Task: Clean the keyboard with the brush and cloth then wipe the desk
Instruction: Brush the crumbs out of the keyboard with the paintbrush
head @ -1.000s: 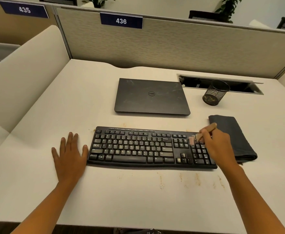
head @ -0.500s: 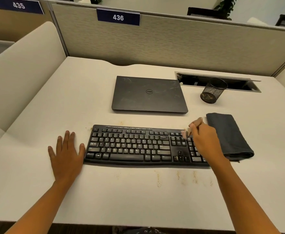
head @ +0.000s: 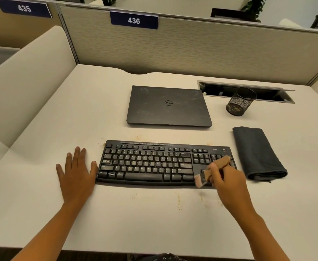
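You are on the brushing step. Your right hand grips the brush, with its bristles at the front right of the keyboard, near the desk's front edge. Your left hand lies flat, fingers straight, just beside the keyboard's left end. The folded cloth lies toward the right edge. Next, likely sweep further rows, then take the cloth.
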### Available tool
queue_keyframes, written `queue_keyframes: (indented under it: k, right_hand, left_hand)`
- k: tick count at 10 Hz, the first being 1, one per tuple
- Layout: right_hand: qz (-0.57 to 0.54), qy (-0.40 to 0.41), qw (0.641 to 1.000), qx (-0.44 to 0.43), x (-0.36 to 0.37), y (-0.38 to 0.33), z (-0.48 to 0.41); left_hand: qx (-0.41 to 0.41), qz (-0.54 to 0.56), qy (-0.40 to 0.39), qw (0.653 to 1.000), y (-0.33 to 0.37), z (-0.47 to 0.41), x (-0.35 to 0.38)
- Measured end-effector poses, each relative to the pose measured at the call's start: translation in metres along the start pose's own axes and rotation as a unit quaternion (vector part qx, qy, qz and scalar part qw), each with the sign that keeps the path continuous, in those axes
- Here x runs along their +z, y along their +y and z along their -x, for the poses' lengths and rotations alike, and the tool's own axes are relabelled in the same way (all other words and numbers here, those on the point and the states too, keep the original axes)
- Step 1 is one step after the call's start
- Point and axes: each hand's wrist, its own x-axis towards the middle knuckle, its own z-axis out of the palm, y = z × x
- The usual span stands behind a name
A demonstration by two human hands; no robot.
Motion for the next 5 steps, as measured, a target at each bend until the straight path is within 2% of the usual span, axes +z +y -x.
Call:
queue_keyframes:
  k: [1,2,3,4,5]
  right_hand:
    - [0.008,0.010,1.000,0.006,0.002,-0.003,-0.005]
    - [-0.009,0.072,0.997,-0.025,0.008,-0.005,-0.008]
    - [0.031,0.049,0.997,-0.049,0.008,-0.006,-0.009]
    - [0.083,0.016,0.996,-0.019,-0.002,-0.011,-0.015]
    - [0.051,0.030,0.998,-0.016,-0.002,-0.013,-0.016]
  left_hand:
    - [-0.003,0.003,0.000,1.000,0.001,0.000,-0.001]
    - [-0.001,0.007,0.000,1.000,0.000,0.001,-0.001]
    - [0.000,0.004,-0.003,1.000,0.000,0.001,-0.001]
    - [-0.001,0.004,0.000,1.000,0.000,0.001,-0.001]
    - [0.000,0.005,0.002,1.000,0.000,0.001,-0.001]
